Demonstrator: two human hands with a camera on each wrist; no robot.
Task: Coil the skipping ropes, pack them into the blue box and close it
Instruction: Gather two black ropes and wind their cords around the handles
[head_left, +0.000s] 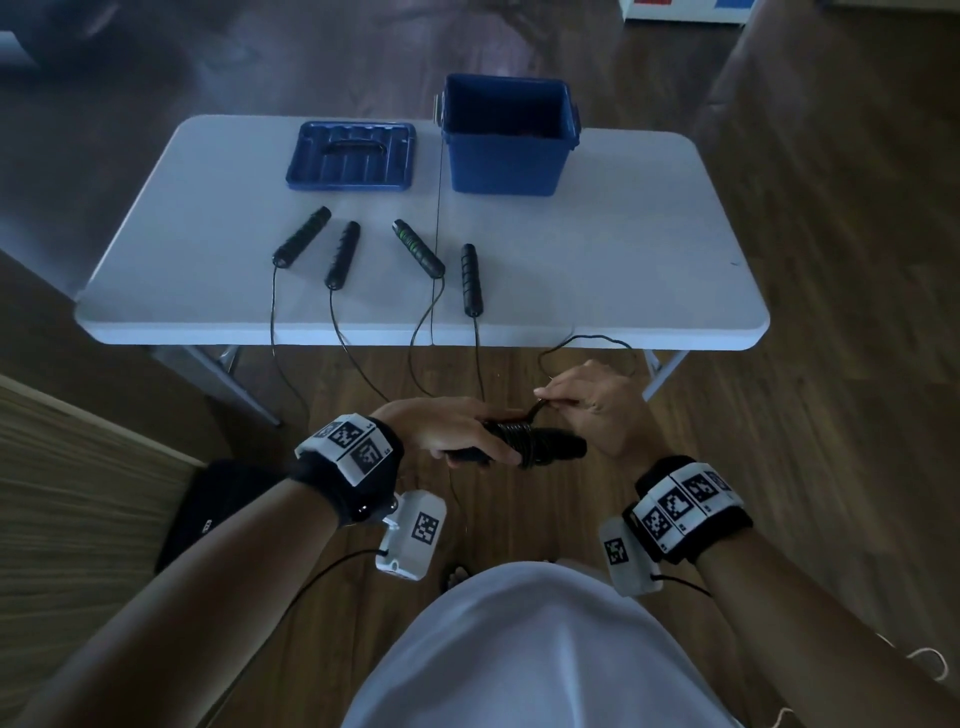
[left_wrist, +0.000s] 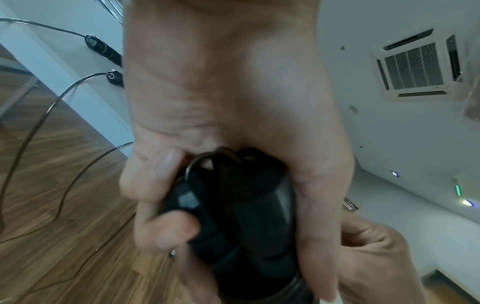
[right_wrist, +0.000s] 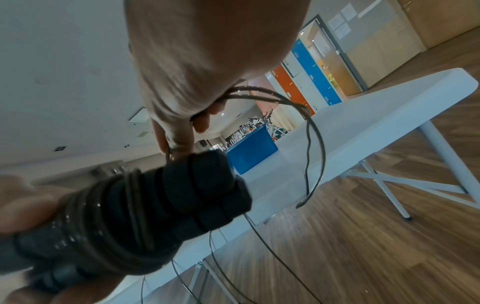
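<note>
- Head view: the left hand (head_left: 447, 431) holds a grip clenched around a pair of black handles (head_left: 540, 446) laid side by side, in front of the body and off the near edge of the table (head_left: 623, 249)
- Head view: several turns of cord (head_left: 517, 441) are wound around the handles; the right hand (head_left: 597, 402) pinches the free cord just above the winding, and a loop of it arches up towards the table edge
- Head view: the blue box (head_left: 506, 137) stands open at the far side of the table; its lid (head_left: 352, 155) lies flat to the left, apart from it
- Head view: four more handles (head_left: 415, 248) lie on the table in a loose row, their cords hanging over the near edge to the floor
- Left wrist view: the left hand (left_wrist: 221, 102) has fingers (left_wrist: 166, 232) curled around the two handles (left_wrist: 246, 216); part of the right hand (left_wrist: 376, 257) shows at lower right; two handles rest on the table (left_wrist: 52, 51) at upper left
- Right wrist view: the right hand (right_wrist: 207, 61) grasps the thin cord (right_wrist: 309, 131), which loops out to the right; the handles (right_wrist: 161, 205) carry the wound turns; the blue box (right_wrist: 252, 152) stands on the table (right_wrist: 363, 123) beyond
</note>
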